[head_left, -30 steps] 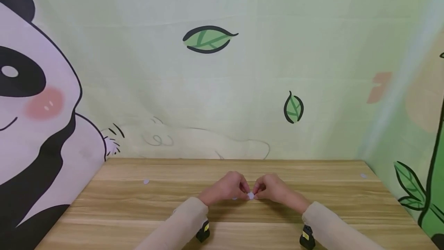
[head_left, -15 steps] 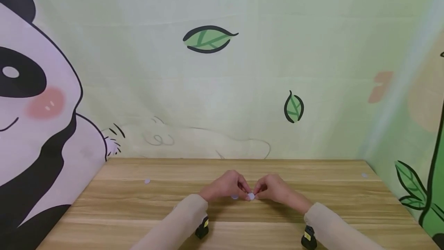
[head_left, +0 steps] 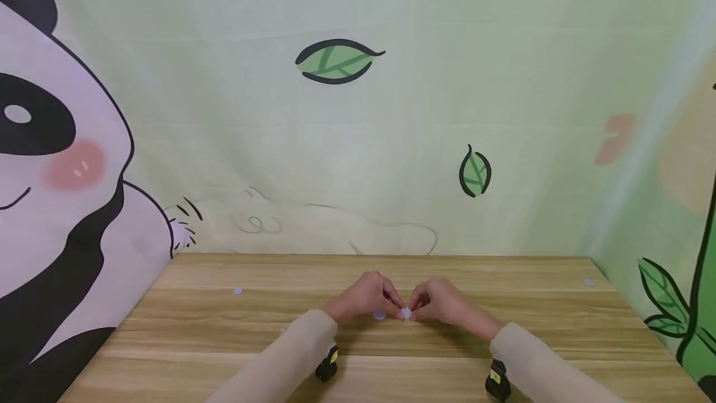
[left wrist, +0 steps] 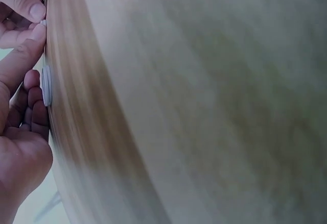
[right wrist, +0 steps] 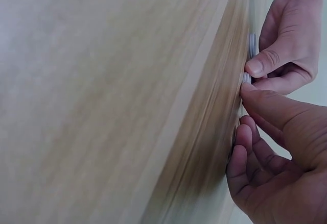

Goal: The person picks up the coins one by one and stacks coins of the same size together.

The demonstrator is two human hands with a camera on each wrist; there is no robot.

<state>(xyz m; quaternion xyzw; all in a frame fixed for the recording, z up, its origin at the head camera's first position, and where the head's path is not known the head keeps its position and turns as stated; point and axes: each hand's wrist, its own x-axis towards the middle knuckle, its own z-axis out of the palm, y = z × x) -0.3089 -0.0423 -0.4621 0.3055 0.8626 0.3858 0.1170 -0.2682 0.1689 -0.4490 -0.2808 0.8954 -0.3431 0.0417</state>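
Both hands meet near the middle of the wooden table. Between them is a small, pale, round disc (head_left: 406, 313). My left hand (head_left: 366, 296) pinches its left side with thumb and finger, and my right hand (head_left: 444, 300) pinches the right side. Seen edge-on in the right wrist view, the held disc (right wrist: 247, 78) is thin and close over the wood. A second pale disc (head_left: 378, 314) lies just under the left hand; from the left wrist, this disc (left wrist: 46, 85) looks layered, like two thin pieces stacked. The right hand's other fingers (right wrist: 240, 157) curl near the tabletop.
One more pale disc (head_left: 237, 291) lies at the table's back left, another flat disc (head_left: 589, 282) at its back right. Behind the wooden table (head_left: 224, 341) hangs a printed cloth (head_left: 391, 142) with a panda and leaves. Each wrist carries a small black camera (head_left: 327, 365).
Both hands keep their pinch on the disc at nearly the same spot. The left hand has shifted slightly, and more of the second disc beneath it shows.
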